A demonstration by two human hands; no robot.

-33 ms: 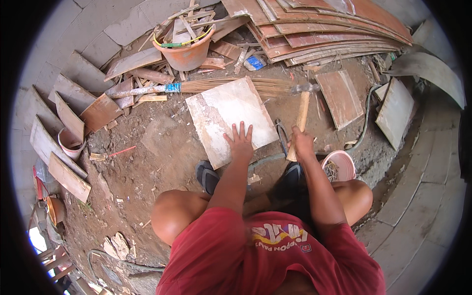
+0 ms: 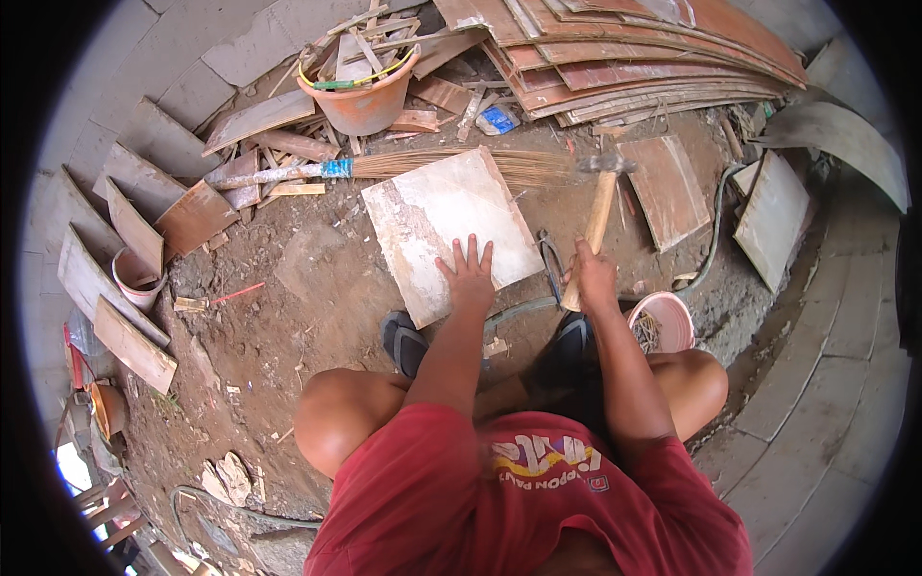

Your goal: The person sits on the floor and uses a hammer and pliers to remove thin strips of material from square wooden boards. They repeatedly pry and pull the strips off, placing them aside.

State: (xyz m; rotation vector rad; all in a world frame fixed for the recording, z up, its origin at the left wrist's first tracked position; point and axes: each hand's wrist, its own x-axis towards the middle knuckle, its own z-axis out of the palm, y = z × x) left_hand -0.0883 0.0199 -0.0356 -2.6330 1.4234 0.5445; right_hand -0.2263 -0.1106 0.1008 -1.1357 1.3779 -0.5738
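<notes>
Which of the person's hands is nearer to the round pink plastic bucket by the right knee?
Right. The right hand is just left of the pink bucket, gripping a wooden-handled hammer; the left hand is farther left, spread on a square whitish board.

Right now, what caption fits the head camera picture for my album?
A left hand spread on a pale board, a right hand holding a hammer, and a broom beyond.

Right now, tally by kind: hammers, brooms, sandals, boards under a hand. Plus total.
Hammer: 1, in the right hand
Broom: 1
Sandals: 2
Board under the left hand: 1
Total: 5
</notes>
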